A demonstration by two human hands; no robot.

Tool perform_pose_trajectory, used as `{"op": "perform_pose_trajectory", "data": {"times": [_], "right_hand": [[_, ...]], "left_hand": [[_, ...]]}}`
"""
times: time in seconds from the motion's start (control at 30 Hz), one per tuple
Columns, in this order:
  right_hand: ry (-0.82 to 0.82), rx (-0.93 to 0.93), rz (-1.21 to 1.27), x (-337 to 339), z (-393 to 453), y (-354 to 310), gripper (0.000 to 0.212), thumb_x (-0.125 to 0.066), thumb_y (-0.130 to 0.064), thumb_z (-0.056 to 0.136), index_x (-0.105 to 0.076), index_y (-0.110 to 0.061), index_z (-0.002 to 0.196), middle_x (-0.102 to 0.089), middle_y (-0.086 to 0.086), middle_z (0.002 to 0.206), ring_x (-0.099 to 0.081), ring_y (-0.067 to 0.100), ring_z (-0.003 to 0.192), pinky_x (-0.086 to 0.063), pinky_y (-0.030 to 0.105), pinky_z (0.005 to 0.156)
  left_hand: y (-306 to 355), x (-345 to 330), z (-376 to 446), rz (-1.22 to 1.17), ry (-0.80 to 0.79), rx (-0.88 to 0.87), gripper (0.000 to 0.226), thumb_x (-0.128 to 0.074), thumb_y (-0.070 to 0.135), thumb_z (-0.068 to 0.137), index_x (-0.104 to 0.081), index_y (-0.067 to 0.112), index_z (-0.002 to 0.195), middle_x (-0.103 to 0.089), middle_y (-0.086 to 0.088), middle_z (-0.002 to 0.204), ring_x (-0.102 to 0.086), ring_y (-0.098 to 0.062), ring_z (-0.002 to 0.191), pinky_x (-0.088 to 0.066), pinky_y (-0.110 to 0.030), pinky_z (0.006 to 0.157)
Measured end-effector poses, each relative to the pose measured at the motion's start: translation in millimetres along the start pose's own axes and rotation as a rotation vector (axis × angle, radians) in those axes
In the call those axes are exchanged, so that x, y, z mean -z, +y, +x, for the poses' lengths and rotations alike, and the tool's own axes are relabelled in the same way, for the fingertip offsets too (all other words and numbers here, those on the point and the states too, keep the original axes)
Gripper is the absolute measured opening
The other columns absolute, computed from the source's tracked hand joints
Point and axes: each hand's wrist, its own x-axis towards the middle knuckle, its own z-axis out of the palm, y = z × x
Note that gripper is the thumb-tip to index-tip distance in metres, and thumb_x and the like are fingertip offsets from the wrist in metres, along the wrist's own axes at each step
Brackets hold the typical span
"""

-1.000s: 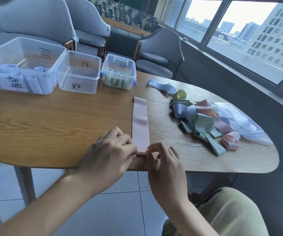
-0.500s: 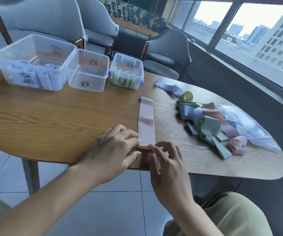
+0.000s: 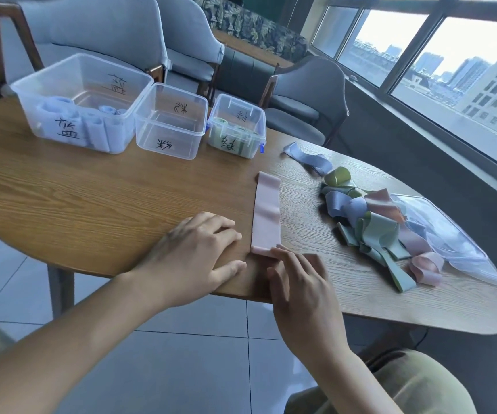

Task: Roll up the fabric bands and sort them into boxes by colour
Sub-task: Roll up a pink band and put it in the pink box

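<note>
A pink fabric band [image 3: 266, 210] lies flat on the wooden table [image 3: 92, 204], its near end folded into a small roll. My right hand [image 3: 298, 282] touches that rolled end with straight fingertips. My left hand [image 3: 199, 252] rests flat on the table just left of the band, fingers apart from it. At the back stand three clear boxes: a large one [image 3: 83, 100] with blue rolls, an empty middle one [image 3: 171, 121], and a small one [image 3: 236, 130] with green rolls. A pile of loose blue, green and pink bands [image 3: 375, 222] lies to the right.
A single blue band [image 3: 308, 158] lies behind the pile. A clear plastic lid or bag [image 3: 450, 234] sits at the table's right edge. Grey chairs [image 3: 307, 97] stand behind the table, and windows run along the right.
My left hand has let go of the band's near end and moved slightly left onto the table. My right hand stays at the rolled end. The camera has shifted a little.
</note>
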Motion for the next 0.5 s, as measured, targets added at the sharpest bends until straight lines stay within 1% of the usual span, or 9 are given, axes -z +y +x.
{"op": "perform_pose_trajectory", "data": {"times": [0.17, 0.23, 0.3, 0.4, 0.5], "right_hand": [[-0.024, 0.007, -0.001, -2.2, 6.1, 3.1, 0.029, -0.049, -0.029, 0.102, -0.060, -0.023, 0.129, -0.058, -0.006, 0.131, -0.048, 0.021, 0.119, -0.046, 0.038, 0.099], [-0.003, -0.010, 0.000, -3.2, 8.4, 2.4, 0.030, -0.048, -0.030, 0.102, -0.060, -0.022, 0.128, -0.054, -0.003, 0.125, -0.047, 0.021, 0.115, -0.047, 0.039, 0.095], [-0.003, -0.028, -0.010, -3.6, 10.9, 0.9, 0.035, -0.043, -0.035, 0.100, -0.060, -0.023, 0.128, -0.051, -0.003, 0.120, -0.045, 0.020, 0.111, -0.049, 0.040, 0.091], [-0.016, -0.019, -0.032, -3.9, 13.5, 0.8, 0.039, -0.040, -0.036, 0.100, -0.059, -0.022, 0.131, -0.052, -0.003, 0.118, -0.045, 0.021, 0.109, -0.049, 0.040, 0.091], [-0.028, -0.012, -0.037, -4.3, 16.1, 3.1, 0.036, -0.044, -0.034, 0.101, -0.058, -0.022, 0.132, -0.056, -0.005, 0.121, -0.046, 0.021, 0.112, -0.046, 0.039, 0.096]], "left_hand": [[1.8, 1.0, 0.3, 0.019, -0.012, 0.001, 0.080, -0.018, 0.073, 0.079, -0.057, 0.030, 0.135, -0.047, 0.012, 0.145, -0.037, -0.011, 0.137, -0.033, -0.032, 0.112], [1.4, 0.3, 0.3, 0.018, -0.010, 0.002, 0.079, -0.020, 0.072, 0.080, -0.059, 0.029, 0.134, -0.049, 0.011, 0.143, -0.038, -0.012, 0.136, -0.035, -0.033, 0.111], [0.7, -0.9, 0.3, 0.022, -0.007, 0.004, 0.077, -0.022, 0.071, 0.081, -0.060, 0.028, 0.132, -0.051, 0.010, 0.142, -0.040, -0.013, 0.135, -0.036, -0.034, 0.111], [0.3, -2.0, 0.2, 0.023, -0.005, 0.006, 0.075, -0.024, 0.070, 0.082, -0.061, 0.027, 0.131, -0.052, 0.009, 0.141, -0.041, -0.014, 0.134, -0.037, -0.035, 0.110], [0.5, -1.8, 0.5, 0.034, -0.010, 0.005, 0.075, -0.023, 0.070, 0.082, -0.061, 0.028, 0.131, -0.052, 0.010, 0.141, -0.041, -0.013, 0.134, -0.037, -0.034, 0.111]]}}
